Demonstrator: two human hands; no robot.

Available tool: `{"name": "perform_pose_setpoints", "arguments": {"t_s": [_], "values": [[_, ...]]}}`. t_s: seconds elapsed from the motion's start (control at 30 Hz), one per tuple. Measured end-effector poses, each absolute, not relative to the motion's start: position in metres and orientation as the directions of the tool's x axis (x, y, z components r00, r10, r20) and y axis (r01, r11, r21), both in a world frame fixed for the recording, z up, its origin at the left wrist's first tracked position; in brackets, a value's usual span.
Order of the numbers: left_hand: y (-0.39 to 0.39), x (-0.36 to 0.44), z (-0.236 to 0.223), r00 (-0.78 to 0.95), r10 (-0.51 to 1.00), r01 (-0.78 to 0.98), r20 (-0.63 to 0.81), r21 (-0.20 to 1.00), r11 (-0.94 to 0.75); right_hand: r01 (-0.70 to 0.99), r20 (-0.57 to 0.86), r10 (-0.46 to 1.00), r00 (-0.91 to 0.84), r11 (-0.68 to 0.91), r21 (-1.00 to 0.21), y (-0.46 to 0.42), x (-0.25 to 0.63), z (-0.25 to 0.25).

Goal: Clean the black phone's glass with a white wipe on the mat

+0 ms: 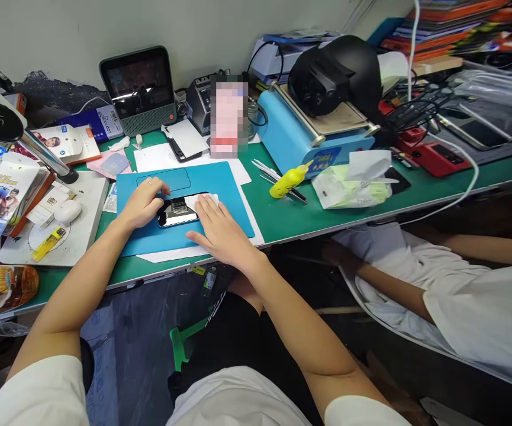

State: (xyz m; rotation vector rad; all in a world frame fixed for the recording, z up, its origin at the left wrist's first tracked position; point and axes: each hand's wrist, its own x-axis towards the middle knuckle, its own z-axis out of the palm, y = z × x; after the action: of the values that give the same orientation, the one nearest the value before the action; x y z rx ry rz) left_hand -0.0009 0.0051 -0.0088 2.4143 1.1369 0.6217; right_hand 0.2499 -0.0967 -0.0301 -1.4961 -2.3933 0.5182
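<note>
Head view, only camera. The phone [174,218] is lying screen up on the blue mat [235,198], near the front edge of the green counter [298,225], and is reflecting a bright patch. The left hand [142,204] is bending its fingers at the phone's left end, thumb lying close to the edge; whether it is gripping or only bracing, I cannot tell. The right hand [222,228] is lying flat and extended, thumb standing off to the side, its fingers covering a white wipe [190,202] over the phone's right end. Tissue or cloth: cannot tell.

Handling, my judgement: the left hand should be bracing the edge lightly, thumb staying off the glass so no fresh prints are forming. The right should be spreading pressure across several fingers, moving in straight, overlapping passes, and turning to a clean fold whenever smears are showing. The reflection is helping: tilting the eye toward it should be revealing streaks.

Around the mat: a yellow bottle [287,182] is lying beside some slim tools [268,173], and a tissue pack [348,186] is sitting farther right. At far right another person's forearm [393,290] is resting below counter level, well apart from the work.
</note>
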Motion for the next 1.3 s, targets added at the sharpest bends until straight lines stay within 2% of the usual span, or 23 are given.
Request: {"name": "perform_pose_setpoints", "arguments": {"t_s": [0.17, 0.4, 0.53, 0.77, 1.0, 1.3], "values": [[0.003, -0.002, -0.009, 0.593, 0.777, 0.601, 0.210, 0.528, -0.600, 0.807, 0.055, 0.904, -0.424, 0.405, -0.431, -0.092, 0.250, -0.029], [-0.001, 0.000, -0.005, 0.673, 0.731, 0.592, 0.109, 0.513, -0.622, 0.802, 0.077, 0.907, -0.413, 0.402, -0.442, -0.099, 0.254, -0.037], [0.001, 0.000, -0.004, 0.673, 0.731, 0.590, 0.114, 0.513, -0.623, 0.797, 0.078, 0.908, -0.412, 0.400, -0.452, -0.084, 0.250, -0.034], [0.001, 0.001, -0.004, 0.676, 0.727, 0.586, 0.121, 0.509, -0.630, 0.793, 0.072, 0.902, -0.426, 0.411, -0.450, -0.110, 0.257, -0.034], [0.002, 0.001, -0.003, 0.655, 0.744, 0.611, 0.132, 0.488, -0.623, 0.800, 0.060, 0.907, -0.417, 0.398, -0.450, -0.085, 0.249, -0.033], [0.001, 0.000, -0.004, 0.660, 0.740, 0.606, 0.130, 0.489, -0.627, 0.810, 0.032, 0.901, -0.433, 0.404, -0.424, -0.114, 0.255, -0.029]]}}
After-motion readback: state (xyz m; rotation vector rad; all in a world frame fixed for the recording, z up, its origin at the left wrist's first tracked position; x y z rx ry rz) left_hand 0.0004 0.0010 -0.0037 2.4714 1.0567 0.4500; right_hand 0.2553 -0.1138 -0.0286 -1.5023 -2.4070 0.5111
